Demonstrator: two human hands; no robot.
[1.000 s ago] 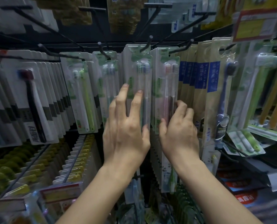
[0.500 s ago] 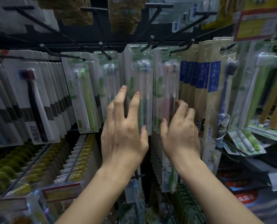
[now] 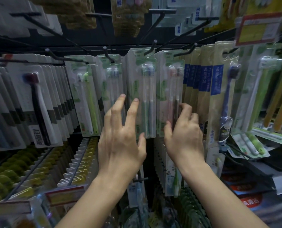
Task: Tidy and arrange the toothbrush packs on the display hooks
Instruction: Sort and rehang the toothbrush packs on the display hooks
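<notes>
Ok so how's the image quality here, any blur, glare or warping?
Head view: dim overall; wide-angle warping fans the display hooks outward; faint glare on the clear toothbrush packs; left hand and right hand fairly sharp; edges and lower shelves soft and murky.

Glossy clear-plastic toothbrush packs [image 3: 142, 94] with card backing hang on matt black metal hooks [image 3: 151, 47]
</notes>
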